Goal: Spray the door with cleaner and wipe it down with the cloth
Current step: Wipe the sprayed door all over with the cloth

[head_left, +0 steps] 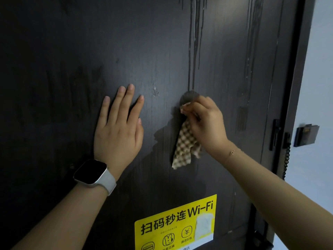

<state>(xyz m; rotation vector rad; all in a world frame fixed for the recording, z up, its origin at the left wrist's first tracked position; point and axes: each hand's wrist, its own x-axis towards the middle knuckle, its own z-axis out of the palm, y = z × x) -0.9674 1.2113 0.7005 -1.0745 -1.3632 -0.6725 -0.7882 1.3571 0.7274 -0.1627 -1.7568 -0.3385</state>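
Door (162,51): dark wood-grain panel, filling nearly the whole view; wet run-marks stream down its upper right part, ending just above the right fingers. A small pale scuff sits between the two hands, level with the left fingertips.

Cloth (185,147): tan and cream checked weave, bunched at the top, its loose end hanging down the door face below the right fingers. Its top edge lies against the door beside a round dark fitting (189,97), partly hidden behind the knuckles.

Right hand (205,121): fingers curled together and pinching the bunched top of the cloth, holding it against the door. Thin bracelet (232,152) at the wrist.

Left hand (119,127): flat on the door, fingers straight and slightly spread, thumb alongside; well left of the cloth, not touching it. Watch (91,171) with dark face and pale strap on the wrist.

Sticker (176,224): yellow, printed with black characters and "Wi-Fi", low on the door, below both hands; a pale torn patch at its right side.

Latch hardware (275,134): black, on the door's right edge, right of the right hand. Beyond it, a dark wall-mounted holder (306,135) on the pale wall.
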